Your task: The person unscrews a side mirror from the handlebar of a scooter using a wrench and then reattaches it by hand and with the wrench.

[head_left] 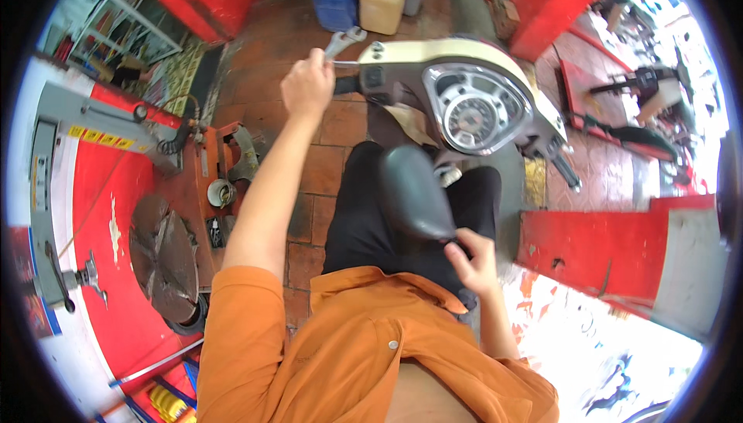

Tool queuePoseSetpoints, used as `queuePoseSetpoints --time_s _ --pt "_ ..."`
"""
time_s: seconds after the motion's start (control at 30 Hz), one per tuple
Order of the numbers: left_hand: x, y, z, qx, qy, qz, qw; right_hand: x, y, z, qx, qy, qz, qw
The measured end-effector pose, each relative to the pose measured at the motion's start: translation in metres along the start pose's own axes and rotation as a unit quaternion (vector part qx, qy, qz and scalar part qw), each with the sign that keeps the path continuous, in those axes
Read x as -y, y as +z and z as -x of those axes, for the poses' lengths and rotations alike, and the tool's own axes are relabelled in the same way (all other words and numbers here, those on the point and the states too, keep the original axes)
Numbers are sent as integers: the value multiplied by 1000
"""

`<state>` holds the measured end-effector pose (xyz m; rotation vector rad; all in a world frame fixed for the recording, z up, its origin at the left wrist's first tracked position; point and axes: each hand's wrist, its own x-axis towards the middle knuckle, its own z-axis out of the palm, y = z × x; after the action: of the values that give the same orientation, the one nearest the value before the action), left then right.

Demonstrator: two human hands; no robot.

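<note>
Seated, it seems, behind a cream-and-brown scooter handlebar [402, 52] w/ a chrome-rimmed instrument cluster [474, 119], a person in an orange short-sleeved shirt [333, 361] is holding a glossy black, teardrop-shaped mirror housing [414, 191], prob. plastic, over the lap, just below the cluster. The R hand [474, 262] is gripping its narrow lower end, thumb & fingers pressing together there; the broad end is pointing up toward the handlebar. From where I'm standing, the glass side isn't showing, so I'm not able to tell its cond. The L hand [308, 86] is reaching out, fingers curling, it appears, round the outer end of a black rubber handlebar grip [347, 85]; the fist is hiding the details. A silver metal wrench [348, 37] is showing just beyond the knuckles, held or not unclear. The housing is looking light & stiff; its smooth, curved back is prob. offering little bite to oily fingers, & any glass is likely making it fragile if dropped. Best hold, IMO: fingers wrapping the narrow end, a 2nd palm cupping the broad shell, pressure staying off the glass. In the b/g, a pale yellow plastic jerrycan [382, 10] is standing on the floor.
</note>
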<state>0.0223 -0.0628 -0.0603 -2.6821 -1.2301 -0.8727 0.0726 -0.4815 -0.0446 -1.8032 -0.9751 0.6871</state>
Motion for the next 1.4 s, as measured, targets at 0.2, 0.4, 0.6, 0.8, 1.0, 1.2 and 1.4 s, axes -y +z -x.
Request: queuePoseSetpoints --time_s 0.2,0.4,0.6,0.8,1.0,1.2,1.4 --pt "1 0 -2 -3 9 7 1000 -21 40 65 -53 -78 199 975" --pt "-3 -22 14 -91 66 164 980 -39 65 50 36 -160 290 943" --pt "-75 -110 131 98 -59 577 808 -38 53 46 84 -142 292 942" --pt "-115 -137 249 356 -255 761 479 -21 49 37 39 -90 241 966" --pt "-132 -120 266 385 -262 691 553 -18 55 34 56 79 -358 929" --pt "-139 -104 251 368 -161 600 692 -26 68 19 91 117 -432 890" --pt "-111 -110 208 261 119 347 893 -41 72 22 30 132 -427 894"
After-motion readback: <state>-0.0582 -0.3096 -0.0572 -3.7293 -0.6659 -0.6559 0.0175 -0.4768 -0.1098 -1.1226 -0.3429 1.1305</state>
